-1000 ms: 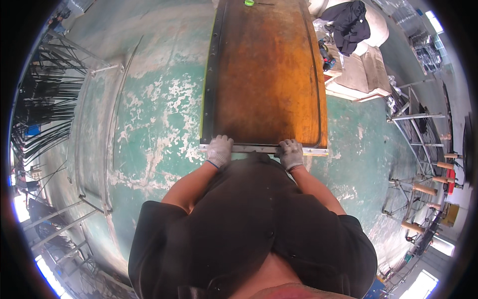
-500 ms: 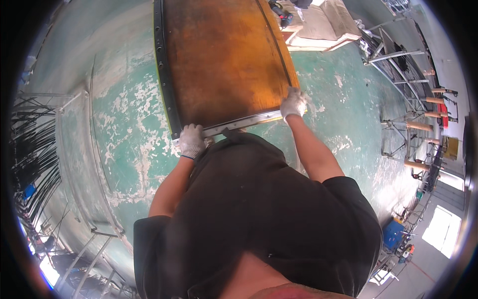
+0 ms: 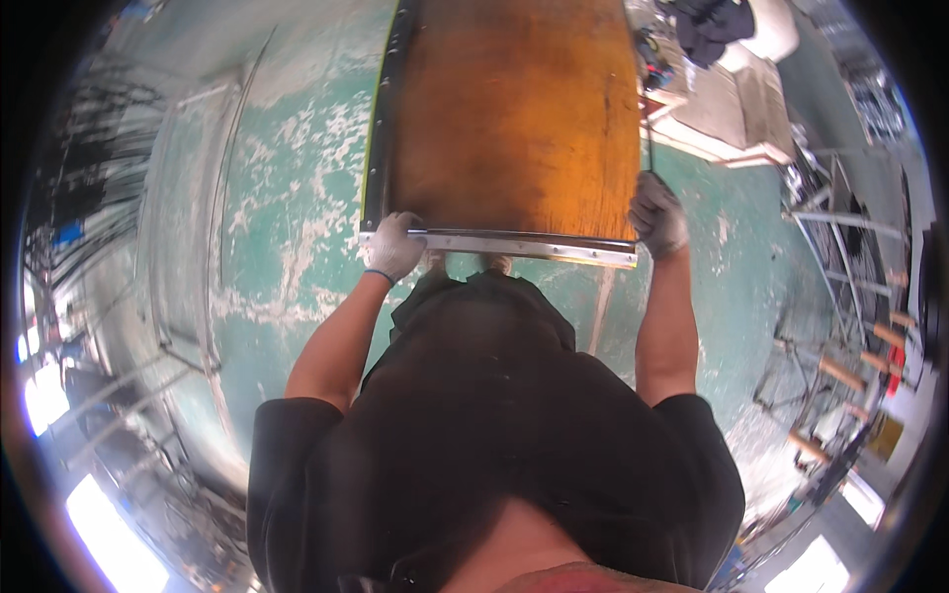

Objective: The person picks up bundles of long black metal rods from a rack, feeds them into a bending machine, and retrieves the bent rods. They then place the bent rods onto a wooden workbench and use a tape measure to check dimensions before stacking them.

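A brown wooden tabletop [image 3: 514, 119] stretches away in front of me. A dark rail with holes [image 3: 381, 128] runs up its left side, and a pale metal strip [image 3: 524, 247] lines the near edge. Along that edge lies a thin metal rod [image 3: 534, 236]. My left hand [image 3: 395, 247], in a white knit glove, is closed at the near left corner, with its fingers at the rod's end. My right hand [image 3: 659, 212], gloved too, is closed around a long thin dark rod [image 3: 649, 128] just beyond the right edge. That rod points away from me.
Beige cushioned seating [image 3: 717, 109] stands at the far right, with dark cloth [image 3: 712, 25] on it. Metal racks [image 3: 850, 222] and clamps with wooden handles [image 3: 840, 373] line the right side. Bundles of dark rods [image 3: 99, 148] are at the left. The green floor [image 3: 287, 198] has peeling paint.
My right hand has moved off the tabletop's corner to beyond its right edge, taking the long dark rod off the surface. My left hand stays by the near left corner; the view has shifted.
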Tool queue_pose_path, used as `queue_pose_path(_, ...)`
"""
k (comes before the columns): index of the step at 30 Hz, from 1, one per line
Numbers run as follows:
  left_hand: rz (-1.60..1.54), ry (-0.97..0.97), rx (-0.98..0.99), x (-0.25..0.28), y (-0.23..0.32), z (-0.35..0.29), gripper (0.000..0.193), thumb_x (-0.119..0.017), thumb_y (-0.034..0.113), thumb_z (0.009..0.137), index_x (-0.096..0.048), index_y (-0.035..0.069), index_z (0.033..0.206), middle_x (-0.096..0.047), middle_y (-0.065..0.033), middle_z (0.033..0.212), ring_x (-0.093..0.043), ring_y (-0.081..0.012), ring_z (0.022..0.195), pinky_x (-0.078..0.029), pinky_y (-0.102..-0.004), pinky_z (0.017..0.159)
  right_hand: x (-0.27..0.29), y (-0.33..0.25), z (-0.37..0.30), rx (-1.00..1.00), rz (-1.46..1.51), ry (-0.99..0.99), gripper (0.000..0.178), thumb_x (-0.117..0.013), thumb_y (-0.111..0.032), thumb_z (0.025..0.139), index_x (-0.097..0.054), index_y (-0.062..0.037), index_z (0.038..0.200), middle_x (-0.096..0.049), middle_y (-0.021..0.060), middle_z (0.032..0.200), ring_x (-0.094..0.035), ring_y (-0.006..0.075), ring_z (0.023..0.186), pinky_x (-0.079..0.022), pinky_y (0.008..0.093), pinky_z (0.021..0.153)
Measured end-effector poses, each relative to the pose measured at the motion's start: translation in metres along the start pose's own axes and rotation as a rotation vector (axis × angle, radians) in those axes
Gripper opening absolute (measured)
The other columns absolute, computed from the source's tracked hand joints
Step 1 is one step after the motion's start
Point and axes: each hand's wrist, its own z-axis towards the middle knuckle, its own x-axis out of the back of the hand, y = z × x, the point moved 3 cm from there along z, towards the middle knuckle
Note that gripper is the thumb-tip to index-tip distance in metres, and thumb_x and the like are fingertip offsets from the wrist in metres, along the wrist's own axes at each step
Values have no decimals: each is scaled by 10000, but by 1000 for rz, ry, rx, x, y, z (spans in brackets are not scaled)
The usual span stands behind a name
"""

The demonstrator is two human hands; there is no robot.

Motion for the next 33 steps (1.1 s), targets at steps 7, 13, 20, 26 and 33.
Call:
queue_pose_path(7,-637,30,269,56,85,-3,328,-786,231,967,-748,-12,1185,-768,-65,1092,-700,-132,1017,-562,-310,930,-192,-74,-54,156,7,-270,218,-600,-251,1147,-616,-43,1208,-340,-95,661,-289,23,454,-229,244,417)
queue_pose_path(13,-1545,72,-41,193,155,-27,506,-689,389,1083,-646,-20,1376,-764,-162,1211,-744,-295,1124,-597,-441,1012,-319,2,-131,233,-111,-556,149,-640,-184,1108,-576,-50,1107,-558,-10,806,-500,93,636,-419,282,573)
queue_pose_path(20,-791,770,-215,365,260,-160,390,-575,302,1123,-611,-30,1324,-737,-164,1163,-722,-258,952,-590,-379,795,-361,158,-186,688,-570,-991,274,-792,-77,956,-549,-38,1075,-675,108,775,-722,348,685,-568,444,608)
queue_pose_path(26,-918,822,-402,396,153,-360,472,-582,345,1131,-589,-44,1397,-641,-102,1058,-571,-187,808,-464,-322,706,-350,322,-200,1032,-700,-1288,238,-776,-176,975,-578,-54,1025,-684,86,783,-718,317,660,-575,441,556)
queue_pose_path(33,-777,1290,-409,335,162,-517,389,-646,316,1111,-682,-14,1314,-523,10,742,-386,-99,556,-302,-264,534,-329,428,-233,166,-1426,-1830,512,-747,-425,1023,-592,-116,1402,-695,224,1338,-692,406,1242,-565,514,1067)
